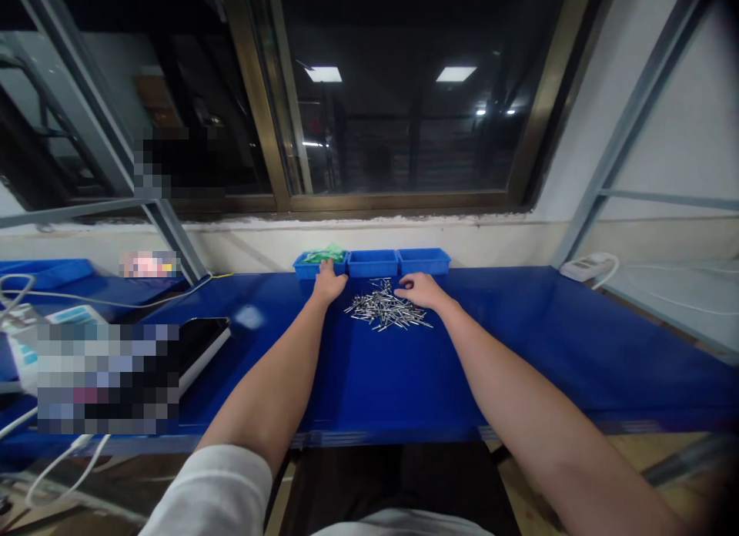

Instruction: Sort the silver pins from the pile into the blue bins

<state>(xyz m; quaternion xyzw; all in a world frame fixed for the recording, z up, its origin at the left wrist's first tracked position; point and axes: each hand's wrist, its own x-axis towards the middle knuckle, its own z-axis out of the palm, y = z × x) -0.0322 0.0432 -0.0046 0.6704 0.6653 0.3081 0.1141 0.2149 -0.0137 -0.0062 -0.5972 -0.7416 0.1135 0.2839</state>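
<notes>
A pile of several small silver metal pins (388, 308) lies on the blue table (519, 343). My right hand (420, 289) rests at the pile's far right edge, fingers curled down onto the pins. My left hand (328, 282) reaches to the front rim of the left blue bin (305, 268), which holds green parts (324, 254); its fingers are stretched toward the bin. Two more blue bins, the middle bin (372, 262) and the right bin (424, 259), stand in a row beside it.
A black and white flat device (202, 341) and white cables (17, 289) lie at the left. A white power strip (587, 266) sits at the right by the wall. A dark window runs behind the table.
</notes>
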